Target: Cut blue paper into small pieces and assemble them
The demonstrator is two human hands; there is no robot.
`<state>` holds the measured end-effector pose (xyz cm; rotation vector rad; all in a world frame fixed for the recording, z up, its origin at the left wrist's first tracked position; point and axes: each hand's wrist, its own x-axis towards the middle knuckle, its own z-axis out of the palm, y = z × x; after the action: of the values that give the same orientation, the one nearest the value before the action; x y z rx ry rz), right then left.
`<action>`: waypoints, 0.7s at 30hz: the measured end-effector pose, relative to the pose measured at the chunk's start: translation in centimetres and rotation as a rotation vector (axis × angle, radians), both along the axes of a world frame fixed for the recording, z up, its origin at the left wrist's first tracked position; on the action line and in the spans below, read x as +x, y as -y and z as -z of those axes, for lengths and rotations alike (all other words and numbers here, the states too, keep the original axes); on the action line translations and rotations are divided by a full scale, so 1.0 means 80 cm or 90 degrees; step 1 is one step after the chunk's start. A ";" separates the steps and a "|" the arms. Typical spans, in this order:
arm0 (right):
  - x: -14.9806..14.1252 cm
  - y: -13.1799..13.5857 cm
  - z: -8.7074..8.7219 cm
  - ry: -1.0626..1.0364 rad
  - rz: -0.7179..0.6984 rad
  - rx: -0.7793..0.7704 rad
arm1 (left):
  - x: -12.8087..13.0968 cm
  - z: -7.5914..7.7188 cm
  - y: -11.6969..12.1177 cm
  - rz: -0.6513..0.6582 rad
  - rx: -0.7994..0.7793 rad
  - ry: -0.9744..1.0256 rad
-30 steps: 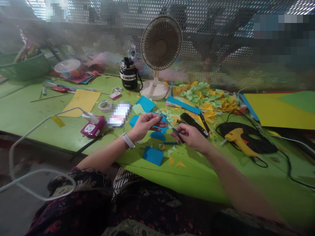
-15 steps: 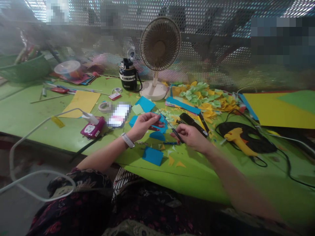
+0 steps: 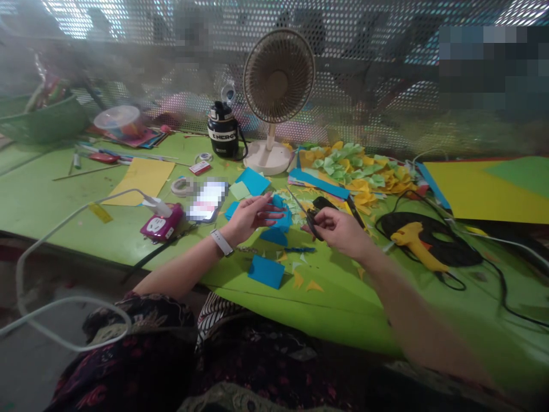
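My left hand (image 3: pixel 251 215), a white watch on its wrist, pinches a small blue paper piece (image 3: pixel 281 216) above the green table (image 3: pixel 51 200). My right hand (image 3: pixel 338 228) grips black-handled scissors (image 3: pixel 309 216), blades pointing up and left, a little apart from the paper. Under the hands lie a blue paper rectangle (image 3: pixel 266 270), a curved blue offcut (image 3: pixel 274 236) and small yellow and green scraps (image 3: pixel 305 281).
A small fan (image 3: pixel 278 91) and black jug (image 3: pixel 223 133) stand at the back. A yellow glue gun (image 3: pixel 418 243) on black cable lies right, beside yellow and green sheets (image 3: pixel 489 191). Folded paper heap (image 3: pixel 358 169), phone (image 3: pixel 206 200), tape roll (image 3: pixel 183 185), pink power strip (image 3: pixel 162 225) left.
My right hand drew the scissors back to the right, away from the blue paper. My left hand lifted the paper slightly and its fingers spread more.
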<state>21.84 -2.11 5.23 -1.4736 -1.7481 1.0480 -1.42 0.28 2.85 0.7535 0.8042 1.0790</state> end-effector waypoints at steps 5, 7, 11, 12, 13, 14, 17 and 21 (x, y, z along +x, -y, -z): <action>0.015 -0.004 -0.008 0.130 -0.025 -0.012 | 0.000 -0.001 0.000 -0.006 -0.008 0.044; 0.025 -0.006 -0.011 0.209 -0.056 -0.016 | -0.001 0.000 -0.001 -0.010 -0.003 0.056; 0.043 -0.011 -0.020 0.328 -0.107 -0.025 | -0.001 0.002 -0.001 -0.022 0.016 0.054; 0.046 -0.011 -0.024 0.345 -0.116 -0.028 | -0.002 0.003 -0.001 -0.022 0.020 0.054; 0.049 -0.011 -0.027 0.360 -0.126 -0.032 | -0.002 0.003 -0.001 -0.019 0.024 0.058; 0.051 -0.011 -0.031 0.375 -0.137 -0.036 | -0.002 0.003 -0.001 -0.014 0.027 0.063; 0.051 -0.007 -0.038 0.414 -0.181 -0.055 | -0.002 0.003 -0.001 -0.003 0.033 0.077; 0.044 -0.001 -0.035 0.464 -0.246 -0.047 | -0.002 0.003 -0.001 -0.002 0.034 0.058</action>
<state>25.35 -2.06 8.03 -1.7399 -2.6065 0.8010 -1.57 0.39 2.62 0.7423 0.7028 1.1333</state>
